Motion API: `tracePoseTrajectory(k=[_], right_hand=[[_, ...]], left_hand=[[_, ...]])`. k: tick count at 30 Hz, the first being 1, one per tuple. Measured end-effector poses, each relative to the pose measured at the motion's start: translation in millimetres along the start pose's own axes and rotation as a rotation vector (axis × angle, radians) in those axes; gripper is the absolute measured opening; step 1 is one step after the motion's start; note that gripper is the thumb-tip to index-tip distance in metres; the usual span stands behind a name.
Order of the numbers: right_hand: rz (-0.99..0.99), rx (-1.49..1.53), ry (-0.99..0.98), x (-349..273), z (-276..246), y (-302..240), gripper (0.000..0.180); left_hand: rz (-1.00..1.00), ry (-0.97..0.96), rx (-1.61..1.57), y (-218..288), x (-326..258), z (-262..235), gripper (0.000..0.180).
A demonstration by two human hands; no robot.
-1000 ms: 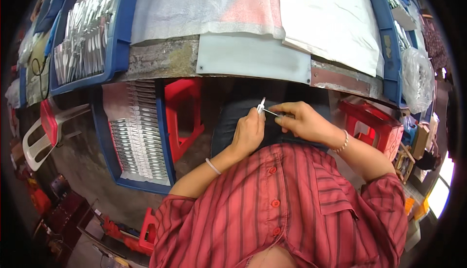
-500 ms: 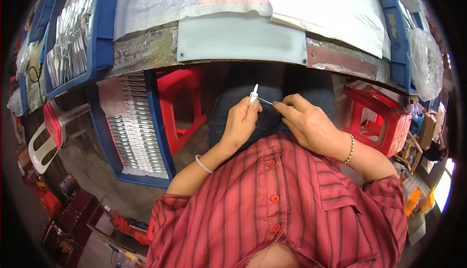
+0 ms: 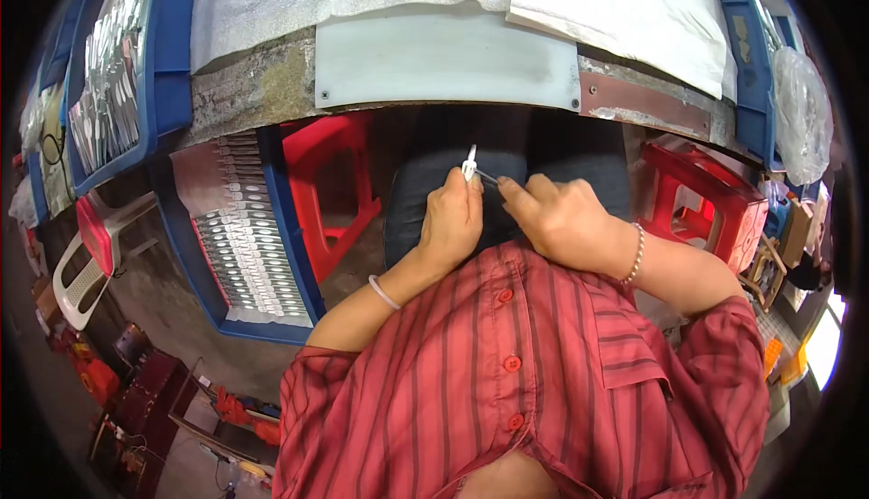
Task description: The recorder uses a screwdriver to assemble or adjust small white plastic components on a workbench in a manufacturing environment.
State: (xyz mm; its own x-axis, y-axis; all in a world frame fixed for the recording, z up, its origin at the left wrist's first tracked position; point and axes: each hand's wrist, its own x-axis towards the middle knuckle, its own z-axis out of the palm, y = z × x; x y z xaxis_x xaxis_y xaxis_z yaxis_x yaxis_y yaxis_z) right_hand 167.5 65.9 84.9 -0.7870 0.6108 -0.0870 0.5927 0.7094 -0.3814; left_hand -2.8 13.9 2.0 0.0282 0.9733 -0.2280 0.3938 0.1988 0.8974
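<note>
The left grip [image 3: 453, 217] is pinching a small white piece [image 3: 469, 170] upright between thumb and fingers, its narrow end pointing away from the body. The right grip [image 3: 563, 218] is closing around a thin rod [image 3: 487, 177] and aiming it leftward, so that the rod's far end is meeting the piece just above the left grip; whether it is entering or only touching is too small to tell. Both grips are hovering over dark trousers [image 3: 421, 196] — the left one near the right one, the white piece sitting at the left one's fingertips.

Beyond both grips, the worktop [image 3: 258, 92] is showing a worn edge, with a pale panel [image 3: 444, 57] covering its middle. Left of the left grip, a blue crate [image 3: 291, 228] is holding stacked rows of slim silver pieces [image 3: 262, 250]; between crate and grip, a red stool [image 3: 306, 173] is standing. To the right grip's right, another red stool [image 3: 735, 209] is standing partly under the worktop — a clear plastic bag [image 3: 801, 119] is hanging farther right.
</note>
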Motion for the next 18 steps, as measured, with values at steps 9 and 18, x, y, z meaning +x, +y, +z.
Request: tracePoseTrajectory(k=[9, 18], right_hand=[[-0.009, -0.058, -0.327, 20, -30, 7, 0.041], [0.252, 0.568, -0.132, 12, 18, 24, 0.042]], left_hand=[[0.103, -0.011, -0.025, -5, -1, 4, 0.015], [0.058, -0.006, 0.016, -10, 7, 2, 0.016]])
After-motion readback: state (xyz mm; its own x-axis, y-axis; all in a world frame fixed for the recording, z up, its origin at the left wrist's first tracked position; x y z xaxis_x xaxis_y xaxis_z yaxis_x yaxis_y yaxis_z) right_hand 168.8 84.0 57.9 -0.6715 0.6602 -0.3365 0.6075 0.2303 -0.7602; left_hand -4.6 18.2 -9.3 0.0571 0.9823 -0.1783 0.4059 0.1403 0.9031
